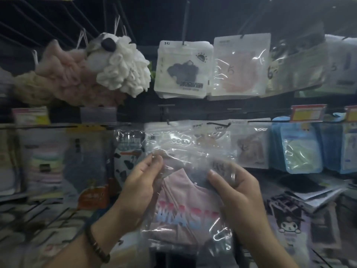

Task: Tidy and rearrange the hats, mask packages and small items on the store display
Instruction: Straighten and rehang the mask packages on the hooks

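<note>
I hold a clear plastic mask package (185, 202) with a pink mask and the letters "MASK" in front of the display. My left hand (141, 186) grips its left edge, thumb on the front. My right hand (235, 192) grips its right edge the same way. The package's top reaches up to a black peg hook (218, 124) in the middle row. Behind it hang more mask packages: a white one with a black mask (182, 69), a pink one (240, 64) and a beige one (251, 147).
Fluffy white (123, 64) and pink plush items (63, 72) hang at the upper left. Blue packages (301, 149) hang at the right under red price tags (308, 112). Cartoon-printed packages (287, 223) lie at the lower right; a cow-print package (127, 151) hangs left of my hands.
</note>
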### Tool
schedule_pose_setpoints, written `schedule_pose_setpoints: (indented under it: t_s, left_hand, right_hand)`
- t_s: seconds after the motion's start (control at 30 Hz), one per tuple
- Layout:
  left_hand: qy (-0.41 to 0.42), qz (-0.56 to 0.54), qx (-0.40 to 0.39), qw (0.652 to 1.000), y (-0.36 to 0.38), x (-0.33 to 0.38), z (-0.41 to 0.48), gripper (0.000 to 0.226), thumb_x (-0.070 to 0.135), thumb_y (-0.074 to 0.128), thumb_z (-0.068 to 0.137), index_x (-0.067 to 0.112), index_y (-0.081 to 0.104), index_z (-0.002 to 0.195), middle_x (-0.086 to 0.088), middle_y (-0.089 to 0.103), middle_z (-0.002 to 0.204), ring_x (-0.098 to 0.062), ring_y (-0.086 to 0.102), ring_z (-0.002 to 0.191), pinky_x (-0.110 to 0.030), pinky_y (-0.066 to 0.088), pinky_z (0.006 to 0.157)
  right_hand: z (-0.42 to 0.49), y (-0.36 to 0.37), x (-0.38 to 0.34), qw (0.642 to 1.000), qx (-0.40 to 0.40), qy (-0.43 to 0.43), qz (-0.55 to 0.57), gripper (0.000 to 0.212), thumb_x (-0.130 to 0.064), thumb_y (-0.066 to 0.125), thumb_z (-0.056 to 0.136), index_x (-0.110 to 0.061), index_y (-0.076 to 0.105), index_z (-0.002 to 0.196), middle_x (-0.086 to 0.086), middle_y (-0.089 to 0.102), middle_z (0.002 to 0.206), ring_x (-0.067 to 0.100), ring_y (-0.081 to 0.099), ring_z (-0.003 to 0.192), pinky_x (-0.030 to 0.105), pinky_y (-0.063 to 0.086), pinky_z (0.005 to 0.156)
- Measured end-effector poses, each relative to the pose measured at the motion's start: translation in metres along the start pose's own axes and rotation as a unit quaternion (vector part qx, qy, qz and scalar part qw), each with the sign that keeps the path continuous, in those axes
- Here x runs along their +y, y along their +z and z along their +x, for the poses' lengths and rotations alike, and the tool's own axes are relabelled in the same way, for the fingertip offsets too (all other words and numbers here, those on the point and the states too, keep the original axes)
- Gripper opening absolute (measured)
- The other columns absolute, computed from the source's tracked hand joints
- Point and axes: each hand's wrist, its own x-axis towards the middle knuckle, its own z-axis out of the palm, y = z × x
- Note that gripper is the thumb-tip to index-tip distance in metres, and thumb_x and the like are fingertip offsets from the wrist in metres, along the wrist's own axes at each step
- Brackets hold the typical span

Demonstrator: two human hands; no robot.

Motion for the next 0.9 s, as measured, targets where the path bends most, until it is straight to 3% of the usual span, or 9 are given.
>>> schedule_pose_setpoints:
  t_s: [0.13,0.23,0.33,0.43,0.57,0.63,0.7,0.8,0.9]
  left_hand:
    - [0.04,0.017,0.068,0.997,-0.023,0.001,0.0,0.029,0.026,0.053,0.109,0.008,0.068,0.126,-0.019,0.079,0.099,-0.03,0.079,0.085,-0.036,0.066,0.069]
    - [0.017,0.004,0.087,0.996,-0.041,0.003,0.003,0.034,0.034,0.054,0.109,0.009,0.068,0.127,-0.018,0.081,0.108,-0.031,0.08,0.09,-0.041,0.066,0.075]
    - [-0.003,-0.025,0.095,0.995,-0.058,0.006,0.006,0.041,0.044,0.052,0.107,0.012,0.069,0.128,-0.016,0.081,0.117,-0.038,0.079,0.106,-0.054,0.063,0.091]
    - [0.012,-0.002,0.129,0.992,-0.071,0.006,0.009,0.034,0.037,0.058,0.105,0.01,0.068,0.124,-0.019,0.08,0.113,-0.035,0.08,0.098,-0.053,0.063,0.087]
    - [0.065,0.113,0.185,0.974,-0.087,0.012,0.011,0.034,0.04,0.06,0.105,0.015,0.066,0.126,-0.007,0.082,0.107,-0.027,0.08,0.096,-0.048,0.064,0.084]
    - [0.115,0.255,0.192,0.941,-0.096,0.022,0.007,0.027,0.045,0.059,0.105,0.022,0.067,0.117,-0.003,0.082,0.097,-0.019,0.08,0.083,-0.05,0.066,0.077]
    - [0.17,0.419,0.179,0.874,-0.105,0.032,0.005,0.012,0.037,0.058,0.108,0.03,0.063,0.115,-0.005,0.077,0.075,-0.016,0.071,0.058,-0.041,0.06,0.054]
    - [0.188,0.522,0.138,0.82,-0.114,0.05,0.003,0.058,0.028,0.057,0.108,0.048,0.035,0.158,-0.002,0.057,0.051,-0.015,0.049,0.034,-0.024,0.037,0.031]
    - [0.244,0.633,0.056,0.732,-0.121,0.062,0.002,0.085,0.02,0.052,0.11,0.073,0.006,0.157,0.0,0.046,0.047,-0.01,0.036,0.032,-0.025,0.042,0.032]
  right_hand:
    - [0.004,0.033,0.008,0.994,0.099,-0.022,-0.051,0.033,-0.013,0.09,0.085,-0.018,0.069,0.11,0.006,0.082,0.093,0.024,0.081,0.084,0.044,0.066,0.072]
    - [0.013,0.05,0.011,0.985,0.153,-0.027,-0.074,0.028,-0.022,0.093,0.083,-0.023,0.073,0.104,0.006,0.08,0.086,0.021,0.079,0.077,0.037,0.065,0.066]
    - [0.022,0.059,0.015,0.992,0.113,-0.016,-0.048,0.017,-0.021,0.084,0.093,-0.022,0.076,0.107,0.01,0.082,0.088,0.029,0.082,0.081,0.052,0.068,0.074]
    - [0.03,0.067,0.014,0.997,0.069,0.0,-0.022,0.008,-0.014,0.075,0.1,-0.014,0.075,0.108,0.01,0.083,0.085,0.033,0.082,0.08,0.049,0.067,0.075]
    - [0.051,0.066,0.018,0.99,0.069,-0.045,-0.117,0.007,-0.016,0.072,0.102,-0.022,0.074,0.105,0.0,0.082,0.09,0.02,0.081,0.082,0.051,0.068,0.079]
    - [0.061,0.061,0.018,0.986,0.078,-0.082,-0.126,0.024,-0.018,0.076,0.1,-0.029,0.07,0.12,0.002,0.081,0.093,0.019,0.081,0.083,0.05,0.067,0.078]
    - [0.067,0.057,0.016,0.977,0.08,-0.139,-0.142,0.046,-0.015,0.078,0.098,-0.037,0.064,0.135,0.001,0.081,0.094,0.017,0.08,0.085,0.039,0.067,0.075]
    - [0.076,0.057,0.019,0.958,0.082,-0.206,-0.18,0.039,-0.006,0.072,0.1,-0.033,0.075,0.128,-0.007,0.081,0.099,0.018,0.079,0.081,0.033,0.066,0.067]
    - [0.086,0.063,0.023,0.943,0.083,-0.232,-0.223,0.031,-0.006,0.07,0.101,-0.026,0.08,0.122,-0.007,0.079,0.104,0.017,0.077,0.085,0.035,0.066,0.068]
